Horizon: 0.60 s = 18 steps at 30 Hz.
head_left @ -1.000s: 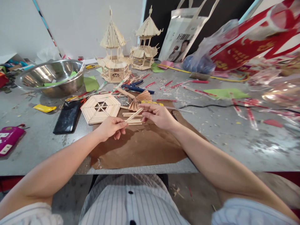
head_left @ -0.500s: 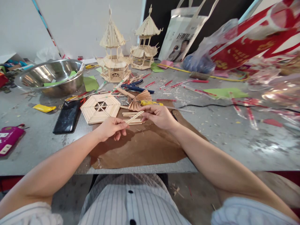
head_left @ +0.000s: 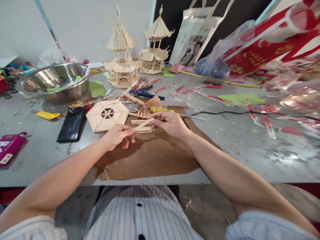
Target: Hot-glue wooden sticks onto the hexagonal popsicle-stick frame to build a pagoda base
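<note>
Since a second ago the stick (head_left: 144, 124) has tipped a little lower and the right hand (head_left: 170, 123) has edged slightly nearer the body; the left hand (head_left: 118, 136) stays where it was. The left fingers pinch the near end of the stick and the right fingers pinch its far end, so it hangs slanted just above a small row of loose sticks (head_left: 143, 130) lying flat on a sheet of brown paper (head_left: 150, 160).

The paper covers the near edge of a grey, scratched worktop (head_left: 250, 153) strewn with wood chips and red wrappers. Behind it stand a white wall on the left and a dark panel on the right.

Just left of the hands lies a flat hexagon panel (head_left: 107, 115) made of sticks, and next to that a black phone (head_left: 72, 124). A fan-shaped piece (head_left: 149, 104) sits just beyond the right fingers. Further back are a steel bowl (head_left: 53, 81), two stick pagodas (head_left: 121, 56) (head_left: 155, 46) and a white bag (head_left: 197, 33). A red banner (head_left: 262, 46) and clear plastic crowd the right side, with a black cable (head_left: 250, 114) running across the worktop below them. A pink case (head_left: 10, 146) lies at the far left.
</note>
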Tool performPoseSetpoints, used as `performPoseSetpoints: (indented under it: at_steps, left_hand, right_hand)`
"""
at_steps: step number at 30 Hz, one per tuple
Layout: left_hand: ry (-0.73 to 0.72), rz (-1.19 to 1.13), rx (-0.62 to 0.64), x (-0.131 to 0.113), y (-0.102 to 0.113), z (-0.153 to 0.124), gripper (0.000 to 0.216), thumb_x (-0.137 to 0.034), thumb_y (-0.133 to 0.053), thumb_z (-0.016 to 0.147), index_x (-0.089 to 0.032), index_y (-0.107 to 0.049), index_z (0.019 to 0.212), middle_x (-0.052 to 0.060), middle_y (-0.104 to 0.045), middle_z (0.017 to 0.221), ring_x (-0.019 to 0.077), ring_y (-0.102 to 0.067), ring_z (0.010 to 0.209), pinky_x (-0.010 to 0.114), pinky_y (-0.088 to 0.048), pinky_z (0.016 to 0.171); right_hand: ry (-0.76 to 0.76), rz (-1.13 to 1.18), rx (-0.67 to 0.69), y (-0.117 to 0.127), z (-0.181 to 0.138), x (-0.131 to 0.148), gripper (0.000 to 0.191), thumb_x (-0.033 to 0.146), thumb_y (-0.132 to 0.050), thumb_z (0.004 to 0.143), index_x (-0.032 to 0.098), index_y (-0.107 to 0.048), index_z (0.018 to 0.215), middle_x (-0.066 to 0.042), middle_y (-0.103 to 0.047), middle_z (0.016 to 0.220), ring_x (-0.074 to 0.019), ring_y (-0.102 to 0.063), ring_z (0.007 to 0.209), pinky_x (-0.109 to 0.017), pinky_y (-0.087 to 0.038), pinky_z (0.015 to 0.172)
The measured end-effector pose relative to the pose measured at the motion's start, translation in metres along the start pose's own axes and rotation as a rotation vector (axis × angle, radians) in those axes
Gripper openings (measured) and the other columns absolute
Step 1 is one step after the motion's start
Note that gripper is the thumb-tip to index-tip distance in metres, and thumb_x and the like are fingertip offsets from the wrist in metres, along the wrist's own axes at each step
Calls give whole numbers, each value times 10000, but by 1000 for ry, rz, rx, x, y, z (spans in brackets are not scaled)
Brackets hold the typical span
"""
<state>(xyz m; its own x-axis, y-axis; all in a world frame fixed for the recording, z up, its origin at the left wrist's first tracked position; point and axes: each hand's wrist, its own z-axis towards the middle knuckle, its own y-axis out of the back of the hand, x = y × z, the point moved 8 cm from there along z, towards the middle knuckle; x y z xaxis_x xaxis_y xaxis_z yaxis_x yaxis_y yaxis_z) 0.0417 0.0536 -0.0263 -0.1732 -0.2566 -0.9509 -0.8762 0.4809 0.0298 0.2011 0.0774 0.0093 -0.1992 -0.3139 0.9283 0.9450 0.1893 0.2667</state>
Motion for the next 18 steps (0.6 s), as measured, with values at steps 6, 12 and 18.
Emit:
performPoseSetpoints:
  at_steps: [6, 12, 18]
  left_hand:
    - [-2, -13, -27, 0, 2, 0, 193, -283, -576, 773, -99, -631, 793, -7, -594, 527, 60, -453, 301, 180, -357, 304]
    - [-7, -17, -25, 0, 3, 1, 202, -294, -603, 745, -96, -619, 782, -2, -602, 539, 61, -452, 299, 183, -359, 302]
    - [-36, 78, -21, -1, 2, 1, 215, -310, -578, 746, -98, -614, 747, 17, -624, 588, 63, -463, 326, 194, -373, 335]
  right_hand:
    - [-5, -7, -10, 0, 0, -1, 296, 400, -639, 688, 149, -610, 842, -6, -637, 630, -126, -630, 551, -262, -527, 565]
    - [-17, 7, -21, 0, 0, -4, 272, 358, -636, 694, 141, -602, 854, 0, -634, 613, -120, -630, 543, -245, -522, 557]
    - [-17, 10, -39, 1, 1, -5, 273, 365, -646, 685, 144, -602, 839, -2, -639, 621, -120, -631, 540, -240, -519, 556]
